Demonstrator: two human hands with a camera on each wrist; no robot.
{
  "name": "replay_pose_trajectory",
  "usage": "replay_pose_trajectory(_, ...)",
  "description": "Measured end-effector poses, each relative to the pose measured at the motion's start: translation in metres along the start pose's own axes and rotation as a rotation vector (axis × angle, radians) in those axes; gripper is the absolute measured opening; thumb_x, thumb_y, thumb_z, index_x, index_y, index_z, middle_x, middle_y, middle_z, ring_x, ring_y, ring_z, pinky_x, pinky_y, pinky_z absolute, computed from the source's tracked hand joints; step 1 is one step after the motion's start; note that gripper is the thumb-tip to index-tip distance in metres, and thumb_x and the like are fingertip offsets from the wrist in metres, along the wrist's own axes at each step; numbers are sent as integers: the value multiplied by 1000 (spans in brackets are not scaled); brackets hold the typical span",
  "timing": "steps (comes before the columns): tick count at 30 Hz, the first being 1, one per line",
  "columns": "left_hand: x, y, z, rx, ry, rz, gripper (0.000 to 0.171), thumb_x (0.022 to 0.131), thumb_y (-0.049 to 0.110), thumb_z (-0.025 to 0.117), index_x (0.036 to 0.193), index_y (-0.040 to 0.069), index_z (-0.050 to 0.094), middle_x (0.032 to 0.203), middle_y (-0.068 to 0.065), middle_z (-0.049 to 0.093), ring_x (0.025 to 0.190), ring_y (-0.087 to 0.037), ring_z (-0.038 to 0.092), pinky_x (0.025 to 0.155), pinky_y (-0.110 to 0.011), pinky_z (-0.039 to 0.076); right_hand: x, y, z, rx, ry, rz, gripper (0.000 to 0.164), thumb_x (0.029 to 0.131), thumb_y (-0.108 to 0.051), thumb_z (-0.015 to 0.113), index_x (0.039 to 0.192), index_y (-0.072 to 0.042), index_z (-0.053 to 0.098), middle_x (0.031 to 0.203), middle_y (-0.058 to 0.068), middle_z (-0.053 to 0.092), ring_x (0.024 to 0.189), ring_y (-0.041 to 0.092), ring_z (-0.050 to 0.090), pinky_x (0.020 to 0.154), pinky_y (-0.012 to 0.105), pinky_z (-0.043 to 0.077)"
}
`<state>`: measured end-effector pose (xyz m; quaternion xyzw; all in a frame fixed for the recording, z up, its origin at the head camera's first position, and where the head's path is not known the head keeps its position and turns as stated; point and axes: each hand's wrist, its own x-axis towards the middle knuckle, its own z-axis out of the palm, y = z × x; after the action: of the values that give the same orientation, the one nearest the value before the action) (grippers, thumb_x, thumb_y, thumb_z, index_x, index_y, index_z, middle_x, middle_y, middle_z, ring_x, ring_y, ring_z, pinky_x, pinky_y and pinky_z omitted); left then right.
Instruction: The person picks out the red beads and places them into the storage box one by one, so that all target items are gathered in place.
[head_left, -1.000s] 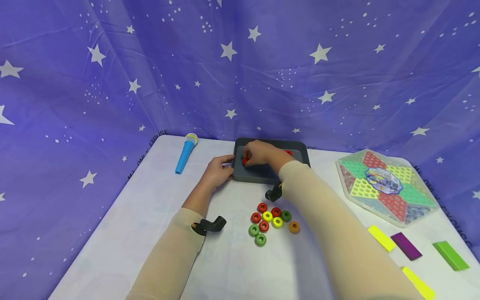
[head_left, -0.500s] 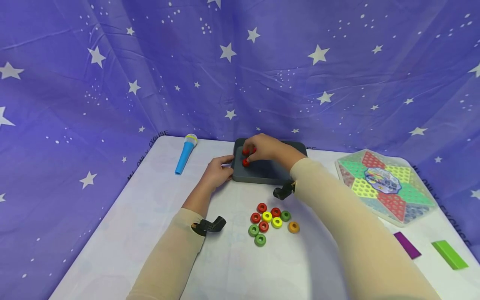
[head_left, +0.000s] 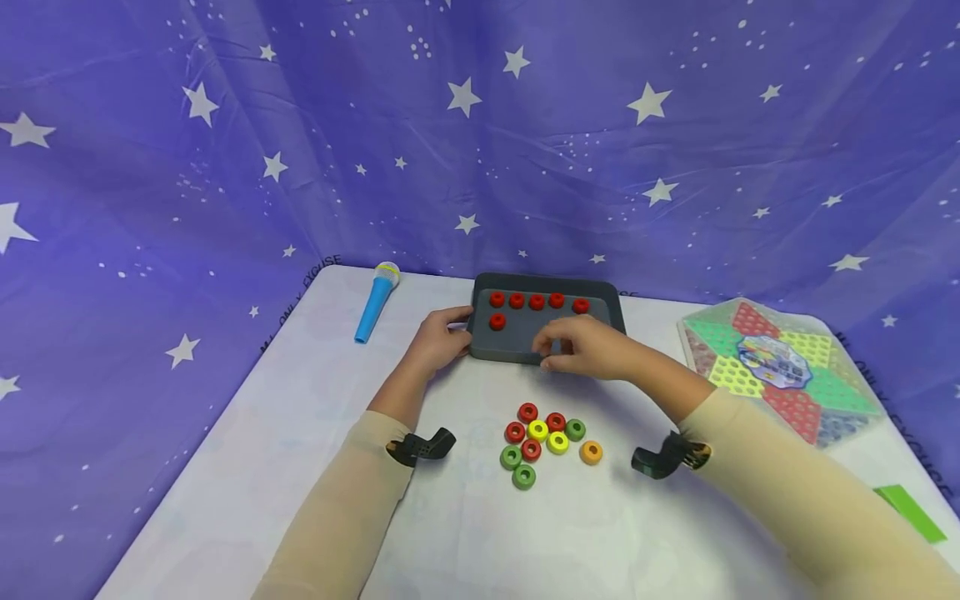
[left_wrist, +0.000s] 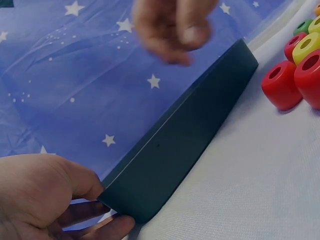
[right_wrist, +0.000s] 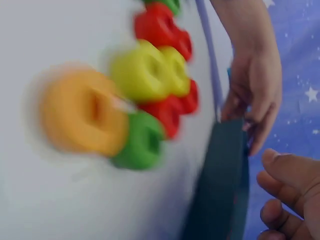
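My left hand (head_left: 438, 342) holds the left side of a dark grey tray (head_left: 517, 340); in the left wrist view its fingers grip the tray's corner (left_wrist: 127, 202). Inside the tray, several red ring-shaped beads (head_left: 537, 302) form a row along the back, and one more red bead (head_left: 497, 322) sits in front of the leftmost. My right hand (head_left: 588, 348) hovers over the tray's front right edge, fingers loosely bent and holding nothing. Closer to me, a loose cluster on the table has red beads (head_left: 528, 412), yellow beads (head_left: 557, 442), green beads (head_left: 524, 477) and an orange bead (head_left: 591, 452).
A blue toy microphone (head_left: 375, 304) lies at the back left. To the right is a hexagonal Chinese checkers board (head_left: 776, 362), with a green block (head_left: 911, 512) nearer me. A purple starry cloth (head_left: 480, 150) hangs behind the white table (head_left: 300, 433).
My right hand has let go of a red bead at the tray's left and moved right and toward me, uncovering the red beads. The left hand has stayed on the tray.
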<state>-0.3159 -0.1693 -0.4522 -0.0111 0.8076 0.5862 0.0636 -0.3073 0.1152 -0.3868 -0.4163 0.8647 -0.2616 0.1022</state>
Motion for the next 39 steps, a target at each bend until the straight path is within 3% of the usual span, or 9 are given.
replay_pose_trajectory(7,-3,2,-7,13,26,-11,62,89,0,56,149,11,52,145,-9,56,113,-24,64,86,-35,61,-36,-3,31,75,-87,10,25,90,-17,75,115,-15,74,107,-2,72,75,14,57,69,26,51)
replay_pose_trajectory(12,-2,3,-8,6,15,-7,61,90,1,56,149,11,52,146,-10,55,116,-25,63,87,-35,61,-48,-7,44,38,-119,40,26,88,-15,73,113,-22,74,104,-11,68,76,16,58,68,25,50)
replay_pose_trajectory(20,-1,3,-7,3,17,-13,60,90,1,56,149,10,52,147,-10,55,115,-25,64,87,-36,61,-50,-9,54,-72,-127,82,29,88,-20,74,117,-24,74,113,-18,66,100,8,60,94,35,53)
replay_pose_trajectory(27,0,1,-3,-6,13,-11,60,90,0,56,149,11,53,146,-9,56,113,-25,65,85,-36,61,-56,-10,46,-101,-80,58,28,88,-24,77,116,-24,75,112,-19,66,106,8,61,97,40,53)
replay_pose_trajectory(33,1,1,1,-1,12,-12,60,90,0,56,149,11,53,146,-8,56,112,-24,64,86,-36,61,-59,-12,30,-87,-30,48,31,87,-24,78,118,-20,74,110,-17,67,102,16,63,88,36,55)
replay_pose_trajectory(39,2,1,3,1,8,-8,61,89,0,56,149,11,52,146,-9,56,112,-24,64,85,-35,61,-52,-13,6,-95,-46,44,33,87,-20,76,120,-17,73,110,-14,67,99,20,63,84,36,58)
